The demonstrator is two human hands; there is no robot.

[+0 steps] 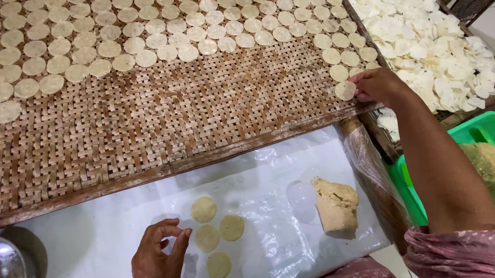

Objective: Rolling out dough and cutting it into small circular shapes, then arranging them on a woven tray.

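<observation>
Four flat round pale-yellow dough discs (218, 235) lie on the white plastic sheet (96, 245), just beside the loosely curled, empty fingers (177, 245) of the left hand (155, 260). One lump of yellow dough (335, 204) sits nearby. Right hand (377, 86) pinches one thin round disc (345, 90) between fingertips at the edge of the woven bamboo drying tray (174, 120).

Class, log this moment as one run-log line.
right hand: placing dough disc on woven tray | left hand: beside four discs | dough lump: untouched
</observation>
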